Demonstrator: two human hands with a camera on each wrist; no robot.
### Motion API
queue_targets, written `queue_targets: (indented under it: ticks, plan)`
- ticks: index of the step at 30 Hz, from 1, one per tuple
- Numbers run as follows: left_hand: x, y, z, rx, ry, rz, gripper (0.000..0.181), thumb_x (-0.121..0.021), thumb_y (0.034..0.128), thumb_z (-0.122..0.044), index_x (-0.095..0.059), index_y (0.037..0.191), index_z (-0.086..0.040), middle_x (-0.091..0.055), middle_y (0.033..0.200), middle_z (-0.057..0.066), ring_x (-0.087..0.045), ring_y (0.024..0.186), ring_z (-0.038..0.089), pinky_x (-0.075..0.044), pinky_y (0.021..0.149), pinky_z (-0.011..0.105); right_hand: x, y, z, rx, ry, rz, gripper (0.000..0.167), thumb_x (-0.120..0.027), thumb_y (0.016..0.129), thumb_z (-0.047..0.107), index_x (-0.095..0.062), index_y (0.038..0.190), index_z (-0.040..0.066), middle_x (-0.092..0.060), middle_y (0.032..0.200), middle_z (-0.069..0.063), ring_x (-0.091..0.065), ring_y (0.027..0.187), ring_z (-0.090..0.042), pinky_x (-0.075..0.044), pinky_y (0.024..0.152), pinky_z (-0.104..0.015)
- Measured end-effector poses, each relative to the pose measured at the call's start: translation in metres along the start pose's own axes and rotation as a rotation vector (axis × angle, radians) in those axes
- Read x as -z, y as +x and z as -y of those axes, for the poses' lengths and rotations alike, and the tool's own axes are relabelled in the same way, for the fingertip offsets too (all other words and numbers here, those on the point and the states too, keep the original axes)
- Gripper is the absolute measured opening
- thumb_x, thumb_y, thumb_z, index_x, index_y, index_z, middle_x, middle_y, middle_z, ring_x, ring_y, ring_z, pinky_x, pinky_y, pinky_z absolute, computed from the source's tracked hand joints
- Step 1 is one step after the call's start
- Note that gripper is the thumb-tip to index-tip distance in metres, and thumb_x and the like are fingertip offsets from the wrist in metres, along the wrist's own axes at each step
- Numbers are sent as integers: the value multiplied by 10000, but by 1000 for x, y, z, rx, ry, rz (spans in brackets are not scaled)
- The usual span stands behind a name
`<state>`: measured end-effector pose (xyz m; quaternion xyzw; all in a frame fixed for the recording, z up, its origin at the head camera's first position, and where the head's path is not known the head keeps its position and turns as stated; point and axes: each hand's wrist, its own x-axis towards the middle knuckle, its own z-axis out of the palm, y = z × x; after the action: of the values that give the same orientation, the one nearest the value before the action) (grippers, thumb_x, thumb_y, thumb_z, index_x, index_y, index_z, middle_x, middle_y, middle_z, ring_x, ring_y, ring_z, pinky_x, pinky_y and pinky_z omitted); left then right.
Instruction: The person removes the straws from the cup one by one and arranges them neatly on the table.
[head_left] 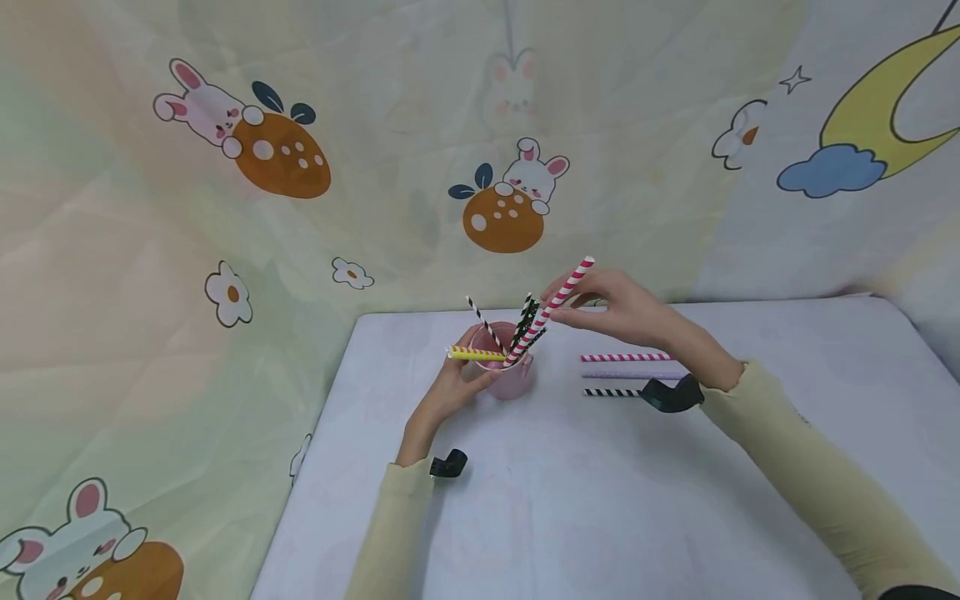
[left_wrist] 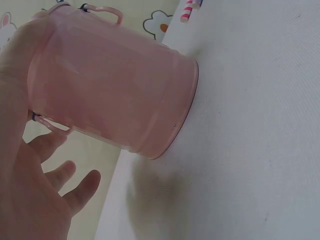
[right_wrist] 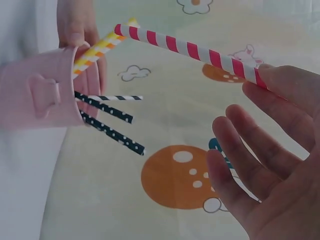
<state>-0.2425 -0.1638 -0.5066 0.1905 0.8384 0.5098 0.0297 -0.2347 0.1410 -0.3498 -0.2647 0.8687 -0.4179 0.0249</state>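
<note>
So the tabletop [head_left: 562, 508] has its far edge running across the middle of the head view, right up against the printed backdrop [head_left: 390, 200], and its left edge slants down to the lower left. Plenty of bare surface in the bottom centre, way less behind the pink cup [head_left: 512, 382], which sits just left of the three straws lying flat: a pink-striped straw [head_left: 626, 357], a lavender straw [head_left: 626, 376] and a black-striped straw [head_left: 611, 392]. Their right-hand ends disappear behind the right forearm, so no clue how far they run. Left hand [head_left: 450, 392] is gripping the cup near its rim, some fingers loose below it in the left wrist view; can't tell whether the base fully touches down. Right hand [head_left: 618, 308] has the red-and-white straw [head_left: 566, 290] pinched between thumb and fingers, slanting across the cup's mouth at centre; the right wrist view shows its near end outside the rim, with the other end covered by the fingers. Inside the cup: yellow straws [head_left: 476, 355] leaning left, a thin black-and-white straw [head_left: 484, 322], and black dotted straws [right_wrist: 113, 133] leaning right. They overlap, so I can't get a solid count, and their bottoms are hidden.
</note>
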Motion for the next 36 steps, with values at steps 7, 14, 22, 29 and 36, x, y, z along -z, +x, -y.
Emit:
queue_targets:
  ticks: [7,14,22,29,36]
  plan:
    - [5,-5,-20,0,-15,28,809,-724,907,-118,-275,1579,-67,-432,1548,210,-360,1470,372,-268,1197,606,15,-21,-9,32,-102,54,289,-748,913,308,-728,1174,187,-701,1217,21,-636,1097,-184,-556,868,-370]
    - [-1,3,13,-23,-30,-6,808,-751,890,-165,-321,1569,-253,-467,1546,73,-375,1473,264,-249,1216,574,16,-37,-25,80,-400,168,207,-778,886,238,-758,1077,162,-697,1144,-17,-652,1072,-216,-591,887,-401]
    - [-1,5,17,-33,-43,-4,806,-760,889,-175,-330,1563,-281,-480,1538,48,-382,1469,226,-239,1229,540,12,-53,-37,158,-571,296,158,-765,878,165,-749,1035,154,-692,1011,29,-663,907,-148,-582,804,-359]
    - [2,0,-6,-54,-72,14,798,-745,895,-114,-315,1566,-84,-458,1541,167,-365,1477,320,-218,1229,567,4,-61,-38,147,-719,346,104,-783,850,144,-742,945,150,-642,873,39,-583,742,-100,-539,693,-323]
    - [5,-4,-21,-21,-57,22,802,-743,884,-90,-315,1562,-68,-451,1541,188,-356,1479,344,-231,1215,599,-14,-67,-43,107,-891,370,117,-811,819,151,-746,915,137,-627,814,5,-561,732,-169,-516,677,-363]
